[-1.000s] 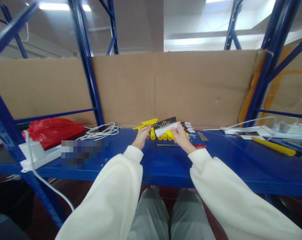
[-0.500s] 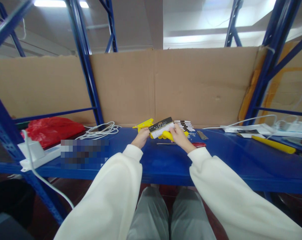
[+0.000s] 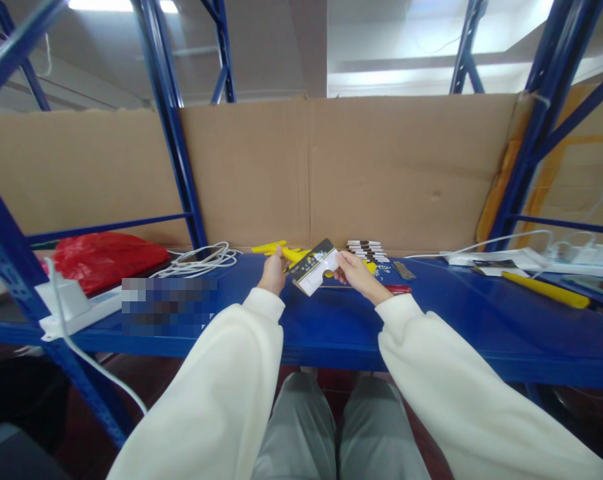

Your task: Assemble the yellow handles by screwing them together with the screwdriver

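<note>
Printed card over the counter.
Right hand pinches its three-o'clock edge; left hand, half-curled at nine o'clock, is at a yellow piece, grip unclear.

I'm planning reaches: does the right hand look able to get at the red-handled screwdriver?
Probably yes: the screwdriver's red handle shows beside the wrist, though the right hand holds the printed card.
</note>
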`<state>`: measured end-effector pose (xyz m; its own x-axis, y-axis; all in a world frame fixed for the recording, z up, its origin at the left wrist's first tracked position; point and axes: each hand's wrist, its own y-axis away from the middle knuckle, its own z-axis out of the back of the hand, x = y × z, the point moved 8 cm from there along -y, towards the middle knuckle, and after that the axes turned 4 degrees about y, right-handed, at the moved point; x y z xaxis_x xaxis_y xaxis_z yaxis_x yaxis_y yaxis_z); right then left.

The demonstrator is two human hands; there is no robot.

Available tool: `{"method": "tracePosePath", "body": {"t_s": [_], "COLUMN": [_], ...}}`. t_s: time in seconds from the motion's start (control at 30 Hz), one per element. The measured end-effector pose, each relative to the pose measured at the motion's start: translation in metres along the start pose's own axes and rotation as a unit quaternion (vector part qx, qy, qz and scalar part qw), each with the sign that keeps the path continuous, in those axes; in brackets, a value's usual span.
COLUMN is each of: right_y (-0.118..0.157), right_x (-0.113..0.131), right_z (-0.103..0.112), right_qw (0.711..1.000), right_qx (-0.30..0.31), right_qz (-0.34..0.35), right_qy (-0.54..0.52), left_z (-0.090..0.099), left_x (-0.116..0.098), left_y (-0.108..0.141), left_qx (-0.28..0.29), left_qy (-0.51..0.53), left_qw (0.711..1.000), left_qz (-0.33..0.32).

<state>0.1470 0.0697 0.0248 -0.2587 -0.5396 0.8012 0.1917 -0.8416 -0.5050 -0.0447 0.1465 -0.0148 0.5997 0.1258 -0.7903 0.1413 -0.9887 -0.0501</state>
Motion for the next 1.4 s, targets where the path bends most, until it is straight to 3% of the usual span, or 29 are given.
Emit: {"method": "tracePosePath", "body": {"t_s": [0.07, 0.13, 0.37, 0.5, 0.6, 0.77, 1.0, 1.13, 1.4], "right_y": [0.001, 0.001, -0.002, 0.001, 0.002, -0.001, -0.019, -0.041, -0.067], "right_x": [0.000, -0.002, -0.011, -0.017, -0.027, -0.044, -0.054, -0.064, -0.092], "right_z": [0.001, 0.004, 0.028, 0.060, 0.085, 0.126, 0.171, 0.173, 0.151], "right_qw": [1.000, 0.999, 0.987, 0.962, 0.941, 0.923, 0.920, 0.923, 0.914], "right_qx": [-0.006, -0.021, -0.127, -0.248, -0.307, -0.342, -0.345, -0.339, -0.311], "right_qz": [-0.013, -0.028, -0.075, -0.103, -0.133, -0.143, -0.160, -0.178, -0.259], "right_qy": [-0.009, -0.021, -0.063, -0.050, -0.048, -0.105, -0.099, -0.047, -0.007], "left_z": [0.013, 0.017, 0.004, -0.003, -0.003, -0.002, -0.015, -0.020, -0.026], "left_x": [-0.006, -0.010, -0.011, -0.006, -0.004, 0.000, 0.014, 0.020, 0.019], "left_y": [0.000, 0.001, 0.009, 0.013, 0.019, 0.025, 0.022, 0.025, 0.039], "left_qx": [-0.066, -0.087, -0.050, -0.022, -0.040, -0.070, 0.013, 0.035, 0.013], "left_qy": [-0.001, 0.004, 0.028, 0.022, -0.020, -0.073, -0.061, -0.066, -0.081], "left_qw": [0.998, 0.996, 0.998, 0.999, 0.998, 0.994, 0.995, 0.993, 0.990], "left_qz": [-0.015, -0.025, -0.008, 0.030, 0.047, 0.052, 0.074, 0.086, 0.114]}}
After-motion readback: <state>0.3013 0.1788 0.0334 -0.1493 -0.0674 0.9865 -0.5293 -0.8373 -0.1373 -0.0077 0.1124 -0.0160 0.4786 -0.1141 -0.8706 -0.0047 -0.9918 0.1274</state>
